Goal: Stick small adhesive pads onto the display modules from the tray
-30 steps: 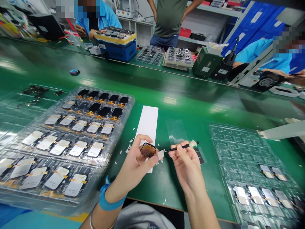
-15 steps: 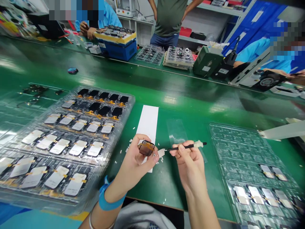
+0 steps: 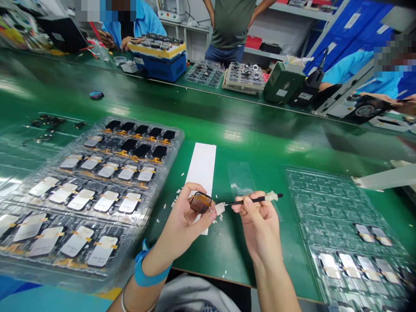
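My left hand (image 3: 185,221) grips a small square screen (image 3: 200,203) with a black rim, its brownish face turned toward me. Between the thumb and a finger of the same hand is a small whitish piece (image 3: 220,209), probably a sticker. In my right hand (image 3: 258,221) are black tweezers (image 3: 238,202), held like a pen, with a pale wad (image 3: 271,196) wrapped near the rear end. The tweezers' tip meets the whitish piece. Under the left hand lies a long white strip (image 3: 202,162), and tiny white scraps (image 3: 175,200) are scattered beside it.
On the left, a clear plastic tray (image 3: 177,143) carries rows of screens. Another clear tray (image 3: 312,208) on the right holds several screens at its near end. A clear film (image 3: 240,173) lies between. Across the bench are a blue box (image 3: 162,65) and co-workers.
My hands, the screen and the tweezers stay almost still. Across the bench, a co-worker's hands have moved apart. The small dark oval object at the back has shifted slightly left.
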The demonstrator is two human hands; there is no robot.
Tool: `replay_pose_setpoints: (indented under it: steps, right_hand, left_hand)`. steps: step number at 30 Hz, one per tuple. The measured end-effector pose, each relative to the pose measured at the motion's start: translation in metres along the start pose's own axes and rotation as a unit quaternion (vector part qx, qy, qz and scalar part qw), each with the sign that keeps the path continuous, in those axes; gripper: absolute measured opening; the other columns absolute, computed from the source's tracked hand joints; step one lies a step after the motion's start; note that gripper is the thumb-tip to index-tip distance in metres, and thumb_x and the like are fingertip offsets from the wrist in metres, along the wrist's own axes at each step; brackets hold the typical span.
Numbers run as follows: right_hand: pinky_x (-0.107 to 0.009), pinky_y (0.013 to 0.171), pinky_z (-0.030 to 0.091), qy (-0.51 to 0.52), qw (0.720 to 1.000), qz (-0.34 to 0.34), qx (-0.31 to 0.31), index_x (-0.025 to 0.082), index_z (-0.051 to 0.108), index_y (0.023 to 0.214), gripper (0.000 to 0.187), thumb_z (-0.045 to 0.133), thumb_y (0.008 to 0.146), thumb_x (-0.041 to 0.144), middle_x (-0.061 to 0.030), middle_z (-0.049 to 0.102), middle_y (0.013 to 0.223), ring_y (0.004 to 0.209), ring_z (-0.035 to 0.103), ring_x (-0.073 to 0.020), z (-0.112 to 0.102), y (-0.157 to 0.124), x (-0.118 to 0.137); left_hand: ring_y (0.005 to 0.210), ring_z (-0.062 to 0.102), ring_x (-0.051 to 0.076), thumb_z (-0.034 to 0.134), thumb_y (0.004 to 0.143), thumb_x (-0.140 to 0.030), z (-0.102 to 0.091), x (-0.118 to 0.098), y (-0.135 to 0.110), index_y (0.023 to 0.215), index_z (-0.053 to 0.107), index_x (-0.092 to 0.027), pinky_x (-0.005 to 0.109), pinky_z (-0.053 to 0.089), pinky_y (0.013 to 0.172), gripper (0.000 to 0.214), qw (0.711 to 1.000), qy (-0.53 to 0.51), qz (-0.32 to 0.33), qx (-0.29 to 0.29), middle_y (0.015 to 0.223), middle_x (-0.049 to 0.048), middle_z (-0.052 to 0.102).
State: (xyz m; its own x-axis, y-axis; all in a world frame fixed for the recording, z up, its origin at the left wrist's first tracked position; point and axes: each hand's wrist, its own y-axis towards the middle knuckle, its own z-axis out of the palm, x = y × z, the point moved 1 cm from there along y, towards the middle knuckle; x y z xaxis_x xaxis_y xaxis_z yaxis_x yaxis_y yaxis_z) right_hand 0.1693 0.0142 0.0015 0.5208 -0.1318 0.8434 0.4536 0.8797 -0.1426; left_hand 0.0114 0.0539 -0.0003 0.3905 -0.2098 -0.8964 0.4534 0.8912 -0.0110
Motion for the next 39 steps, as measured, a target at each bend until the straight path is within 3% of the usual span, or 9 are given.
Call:
replay_pose_setpoints:
  steps: [21,24,27,29,31,33,35,39]
  right_hand:
    - [-0.016,0.068,0.058,0.019,1.0,0.013,0.02,0.022,0.061,0.084,0.026,0.085,0.073,0.025,0.0016,0.076,0.077,0.061,0.071,-0.0074,0.001,0.0,0.001]
    - [-0.015,0.065,0.057,0.03,0.997,0.034,0.056,0.022,0.061,0.084,0.024,0.083,0.075,0.025,0.0031,0.074,0.076,0.061,0.07,-0.0068,0.002,-0.001,0.001]
    - [-0.015,0.058,0.056,0.023,0.99,0.046,0.13,0.023,0.06,0.084,0.02,0.079,0.08,0.025,0.0045,0.07,0.072,0.06,0.068,-0.0073,0.005,-0.005,0.003]
    - [-0.018,0.058,0.057,-0.004,0.984,0.006,0.176,0.024,0.059,0.086,0.014,0.073,0.085,0.022,0.0044,0.069,0.074,0.064,0.068,-0.0088,0.005,-0.009,0.007]
    - [-0.022,0.063,0.06,-0.056,0.975,-0.083,0.198,0.027,0.059,0.089,0.013,0.067,0.089,0.017,0.0034,0.071,0.079,0.071,0.07,-0.0109,0.002,-0.016,0.013]
    - [-0.028,0.07,0.062,-0.131,0.953,-0.191,0.195,0.028,0.06,0.092,0.019,0.063,0.088,0.009,0.0019,0.073,0.085,0.078,0.071,-0.0133,-0.004,-0.023,0.021]
    - [-0.032,0.076,0.063,-0.232,0.908,-0.284,0.203,0.028,0.06,0.095,0.027,0.059,0.087,0.002,-0.0003,0.076,0.091,0.084,0.073,-0.0161,-0.01,-0.031,0.029]
    - [-0.029,0.077,0.064,-0.449,0.751,-0.402,0.269,0.024,0.063,0.107,0.025,0.058,0.09,0.007,-0.0054,0.078,0.103,0.091,0.075,-0.0185,-0.016,-0.042,0.043]
  left_hand:
    - [0.069,0.055,0.009,0.075,0.087,-0.022,-0.001,-0.001,-0.001,0.102,0.047,-0.022,0.019,0.043,0.064,0.032,1.0,0.023,-0.011,-0.011,0.079,-0.003,0.066]
    - [0.068,0.054,0.009,0.074,0.088,-0.023,0.0,-0.001,0.0,0.103,0.045,-0.023,0.019,0.041,0.062,0.033,1.0,0.023,-0.014,0.004,0.077,-0.004,0.065]
    - [0.068,0.055,0.01,0.074,0.088,-0.024,0.002,0.0,0.001,0.103,0.044,-0.023,0.021,0.042,0.063,0.034,0.999,0.024,-0.022,0.016,0.076,-0.0033,0.065]
    - [0.068,0.056,0.011,0.074,0.088,-0.026,0.003,-0.001,0.002,0.102,0.044,-0.023,0.023,0.042,0.063,0.033,0.999,0.031,-0.026,0.007,0.077,-0.0027,0.065]
    - [0.068,0.056,0.012,0.074,0.087,-0.027,0.002,-0.003,0.002,0.1,0.044,-0.023,0.023,0.041,0.063,0.032,0.998,0.053,-0.024,-0.01,0.076,-0.0027,0.065]
    - [0.069,0.057,0.013,0.072,0.088,-0.027,0.001,-0.006,0.001,0.098,0.046,-0.023,0.024,0.042,0.064,0.029,0.995,0.092,-0.014,-0.033,0.074,-0.0027,0.063]
    - [0.073,0.059,0.015,0.068,0.09,-0.026,-0.001,-0.01,-0.001,0.1,0.047,-0.023,0.025,0.044,0.067,0.023,0.989,0.138,0.008,-0.056,0.077,-0.0016,0.064]
    - [0.079,0.06,0.016,0.058,0.095,-0.018,-0.002,-0.016,-0.01,0.11,0.044,-0.025,0.028,0.047,0.073,0.022,0.972,0.211,0.055,-0.085,0.086,0.0002,0.066]
